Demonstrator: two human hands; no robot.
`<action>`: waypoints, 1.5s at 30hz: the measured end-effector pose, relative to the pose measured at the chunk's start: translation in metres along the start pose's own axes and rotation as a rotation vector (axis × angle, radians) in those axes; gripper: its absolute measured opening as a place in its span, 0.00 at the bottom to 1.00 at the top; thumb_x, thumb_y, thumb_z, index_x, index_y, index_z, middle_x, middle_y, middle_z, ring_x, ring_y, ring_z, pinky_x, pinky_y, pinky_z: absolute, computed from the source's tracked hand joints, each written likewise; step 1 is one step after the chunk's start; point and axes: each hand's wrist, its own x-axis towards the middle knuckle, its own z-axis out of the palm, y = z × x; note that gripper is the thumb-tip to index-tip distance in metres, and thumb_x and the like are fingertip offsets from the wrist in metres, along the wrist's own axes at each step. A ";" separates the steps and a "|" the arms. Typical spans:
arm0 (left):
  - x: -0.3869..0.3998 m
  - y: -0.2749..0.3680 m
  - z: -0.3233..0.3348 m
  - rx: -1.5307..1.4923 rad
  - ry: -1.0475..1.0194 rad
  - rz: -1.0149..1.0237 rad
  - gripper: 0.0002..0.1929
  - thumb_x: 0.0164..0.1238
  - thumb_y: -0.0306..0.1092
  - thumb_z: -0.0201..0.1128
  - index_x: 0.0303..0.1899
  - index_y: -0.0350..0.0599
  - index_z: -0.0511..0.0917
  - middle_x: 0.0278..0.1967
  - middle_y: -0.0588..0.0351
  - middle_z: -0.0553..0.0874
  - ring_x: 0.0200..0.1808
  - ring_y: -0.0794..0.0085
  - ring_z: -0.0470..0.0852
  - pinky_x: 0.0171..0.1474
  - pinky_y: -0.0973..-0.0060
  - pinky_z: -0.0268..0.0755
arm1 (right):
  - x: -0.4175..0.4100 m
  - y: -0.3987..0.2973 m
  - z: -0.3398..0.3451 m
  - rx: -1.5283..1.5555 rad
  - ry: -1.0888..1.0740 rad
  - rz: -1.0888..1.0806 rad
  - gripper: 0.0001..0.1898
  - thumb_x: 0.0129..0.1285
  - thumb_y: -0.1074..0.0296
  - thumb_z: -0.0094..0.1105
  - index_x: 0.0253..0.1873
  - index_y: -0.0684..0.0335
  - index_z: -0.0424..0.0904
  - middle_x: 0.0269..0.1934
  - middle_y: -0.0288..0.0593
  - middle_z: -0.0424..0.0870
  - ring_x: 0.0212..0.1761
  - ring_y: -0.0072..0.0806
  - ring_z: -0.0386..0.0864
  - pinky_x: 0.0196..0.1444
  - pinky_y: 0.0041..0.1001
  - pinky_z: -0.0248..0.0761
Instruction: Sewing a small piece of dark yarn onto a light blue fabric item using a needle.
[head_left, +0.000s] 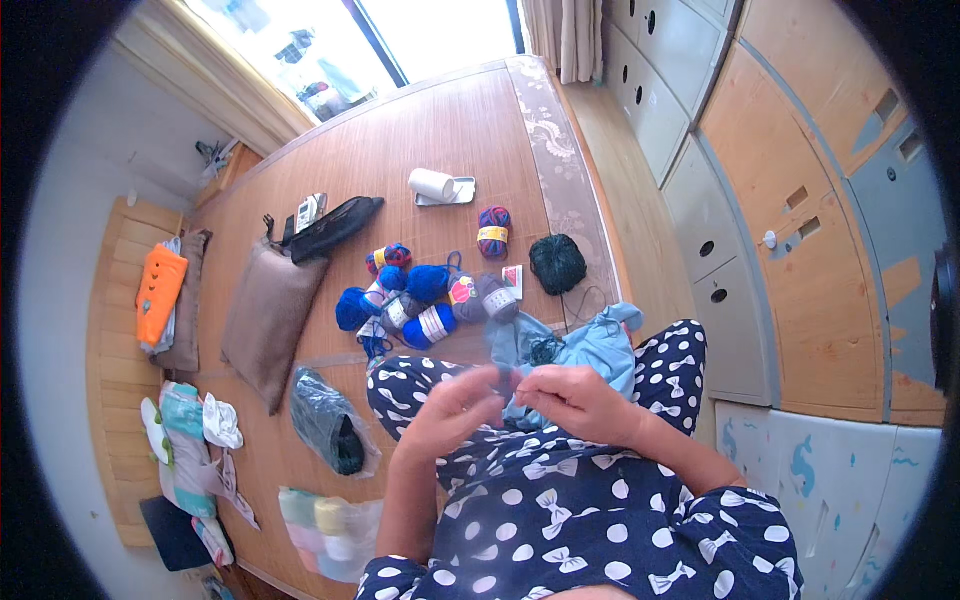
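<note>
My left hand (461, 409) and my right hand (574, 397) meet above my lap, fingers bent, with a small dark thing between them, too blurred to name. Beneath and beyond them a light blue cloth (604, 349) lies across my legs, a small tuft of dark green yarn (545, 350) on it. A thin dark strand runs near the cloth towards a dark green yarn ball (558, 264). Beyond my knees lie several skeins, among them blue yarn (429, 326), grey yarn (496, 297) and multicoloured yarn (493, 232).
A white roll (431, 184) rests on a small tray (466, 192) on the bed mat (450, 127). To the left are a brown pillow (274, 322), a plastic bag with dark yarn (330, 424) and a bag of pastel rolls (330, 532). Cabinets (795, 300) stand at the right.
</note>
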 end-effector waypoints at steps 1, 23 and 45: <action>-0.002 -0.004 -0.003 0.227 -0.118 -0.047 0.14 0.71 0.27 0.60 0.55 0.34 0.80 0.46 0.56 0.85 0.33 0.79 0.82 0.41 0.79 0.77 | 0.000 -0.002 -0.002 0.031 0.051 0.033 0.07 0.71 0.71 0.53 0.43 0.68 0.79 0.35 0.50 0.82 0.39 0.43 0.83 0.42 0.33 0.74; -0.007 0.008 0.007 -0.526 -0.127 0.278 0.27 0.72 0.26 0.59 0.70 0.29 0.63 0.61 0.44 0.78 0.37 0.75 0.83 0.49 0.77 0.76 | -0.005 0.019 0.010 -0.081 -0.062 -0.011 0.06 0.69 0.72 0.56 0.42 0.69 0.79 0.35 0.50 0.83 0.38 0.41 0.83 0.41 0.33 0.75; -0.012 0.003 -0.007 0.115 -0.357 0.025 0.18 0.71 0.29 0.61 0.59 0.34 0.78 0.39 0.55 0.86 0.36 0.76 0.84 0.43 0.77 0.77 | 0.004 0.010 0.003 -0.062 0.113 0.028 0.07 0.70 0.72 0.54 0.43 0.70 0.79 0.36 0.52 0.83 0.39 0.44 0.83 0.43 0.33 0.75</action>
